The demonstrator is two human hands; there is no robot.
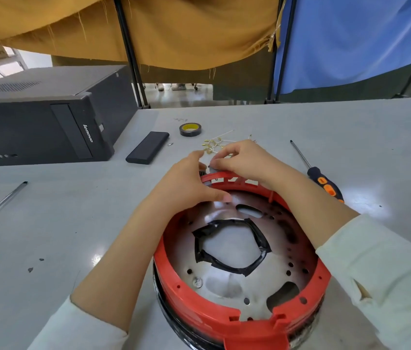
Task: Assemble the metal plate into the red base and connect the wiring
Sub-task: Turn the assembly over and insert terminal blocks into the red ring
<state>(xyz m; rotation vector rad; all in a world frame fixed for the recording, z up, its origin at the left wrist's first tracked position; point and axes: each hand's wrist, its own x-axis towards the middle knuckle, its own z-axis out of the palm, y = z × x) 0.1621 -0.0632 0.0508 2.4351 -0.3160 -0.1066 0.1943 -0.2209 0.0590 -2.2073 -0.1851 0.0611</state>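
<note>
At 12 o'clock rim of red base (194, 303): small dark part pinched by right hand (243, 161); left hand (189, 183) fingers curled, steadying rim. Risk: part slipped, dropped beneath metal plate (224, 286).

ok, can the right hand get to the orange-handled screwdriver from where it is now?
Probably yes. The screwdriver lies bare on the table just right of the right hand, nothing between them. But that hand is pinching a small part at the red base rim and must let go first.

grey table (350, 127): red base (199, 308), screwdriver (325, 184), tape roll (190, 129)
</note>
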